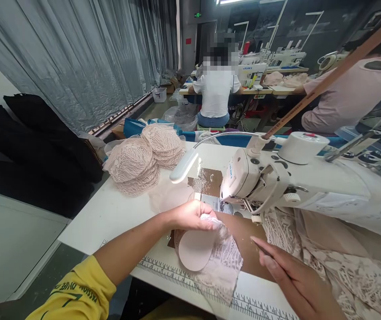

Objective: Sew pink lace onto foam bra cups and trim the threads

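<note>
My left hand (195, 215) pinches the upper edge of a pale pink lace piece (226, 262), just in front of the sewing machine's needle area. A smooth round cup pad (195, 250) lies against the lace below my fingers. Off to the right, my right hand (286, 271) is closed around a slim, dark, pointed tool (262, 246); its exact kind is partly hidden by the fingers. The tool's tip is apart from the lace. Behind both hands stands the white sewing machine (240, 173), its needle area lit.
Stacks of lace cups (132, 164) sit at the table's back left. More lace fabric (346, 262) is heaped at right, under the machine arm. A lamp (184, 165) hangs over the table. A ruler tape (163, 269) runs along the front edge. Other people (215, 93) sit beyond.
</note>
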`<state>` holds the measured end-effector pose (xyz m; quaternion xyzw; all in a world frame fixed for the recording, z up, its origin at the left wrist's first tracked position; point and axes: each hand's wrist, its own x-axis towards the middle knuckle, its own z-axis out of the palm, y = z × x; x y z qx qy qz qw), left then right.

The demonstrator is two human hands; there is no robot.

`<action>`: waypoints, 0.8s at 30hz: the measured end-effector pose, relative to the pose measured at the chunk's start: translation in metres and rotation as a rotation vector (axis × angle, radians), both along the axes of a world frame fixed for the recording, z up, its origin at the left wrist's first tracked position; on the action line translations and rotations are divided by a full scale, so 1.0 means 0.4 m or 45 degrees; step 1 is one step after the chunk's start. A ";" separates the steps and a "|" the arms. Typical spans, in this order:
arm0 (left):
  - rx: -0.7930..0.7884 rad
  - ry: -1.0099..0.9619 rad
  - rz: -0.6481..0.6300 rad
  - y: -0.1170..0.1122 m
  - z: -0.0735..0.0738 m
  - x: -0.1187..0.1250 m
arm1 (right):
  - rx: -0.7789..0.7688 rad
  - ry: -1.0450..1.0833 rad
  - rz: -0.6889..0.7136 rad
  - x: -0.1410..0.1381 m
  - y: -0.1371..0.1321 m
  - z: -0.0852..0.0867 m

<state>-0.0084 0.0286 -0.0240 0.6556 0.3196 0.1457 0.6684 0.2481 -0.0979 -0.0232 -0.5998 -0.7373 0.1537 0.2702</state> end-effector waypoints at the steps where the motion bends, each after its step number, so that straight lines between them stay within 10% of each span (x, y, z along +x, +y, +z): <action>1: -0.053 -0.022 -0.004 -0.011 0.007 -0.001 | -0.089 0.082 0.039 -0.021 0.014 0.009; 15: -0.203 -0.128 -0.065 -0.062 -0.001 -0.005 | -0.559 0.412 0.252 -0.113 0.105 0.017; 24: -0.207 -0.101 -0.127 -0.056 -0.003 -0.003 | -0.513 0.504 0.291 -0.123 0.116 -0.005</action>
